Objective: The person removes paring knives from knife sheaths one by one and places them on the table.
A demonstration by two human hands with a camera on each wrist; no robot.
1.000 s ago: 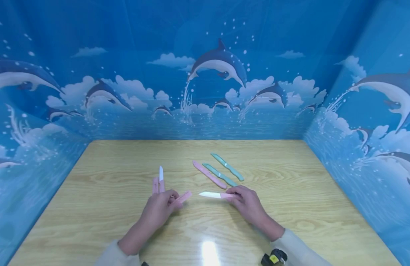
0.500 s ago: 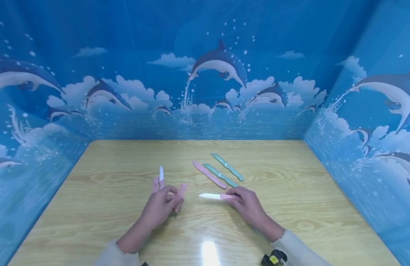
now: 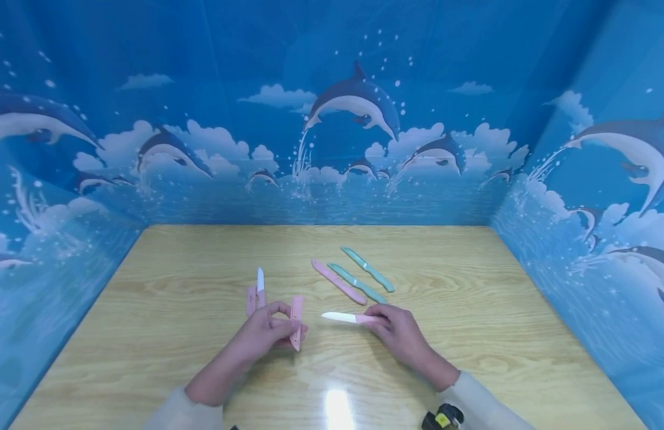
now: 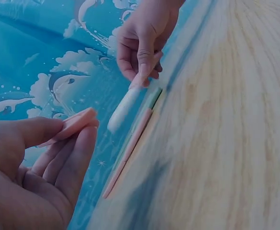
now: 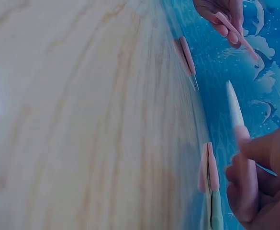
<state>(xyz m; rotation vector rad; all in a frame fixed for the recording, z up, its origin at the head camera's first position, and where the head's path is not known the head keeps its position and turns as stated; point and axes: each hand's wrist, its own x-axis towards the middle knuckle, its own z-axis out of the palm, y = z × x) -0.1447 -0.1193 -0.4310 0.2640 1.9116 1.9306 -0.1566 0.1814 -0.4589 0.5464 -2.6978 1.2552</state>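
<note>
My left hand [image 3: 266, 329] pinches a pink knife sheath [image 3: 296, 307] between thumb and fingers, above the table left of centre. It stands nearly lengthwise in the head view. Facing it, my right hand [image 3: 401, 335] grips the pink handle of a small paring knife [image 3: 339, 317]. Its bare white blade points left toward the sheath, with a gap between them. In the left wrist view the sheath [image 4: 80, 120] sits at my fingertips, and the knife blade [image 4: 123, 110] hangs beyond it. The right wrist view shows my thumb along the knife handle [image 5: 247, 184].
Behind my left hand lie another white-bladed knife [image 3: 260, 282] and a pink sheath [image 3: 251, 298]. A pink knife [image 3: 339, 282] and two green knives [image 3: 368, 270] lie slanted at the middle of the wooden table [image 3: 461, 286]. A dolphin-print curtain [image 3: 332, 197] encloses the back and sides.
My left hand has turned the pink sheath from slanting rightward to nearly lengthwise, and its fingers have shifted on it. My right hand and the knife have stayed almost still.
</note>
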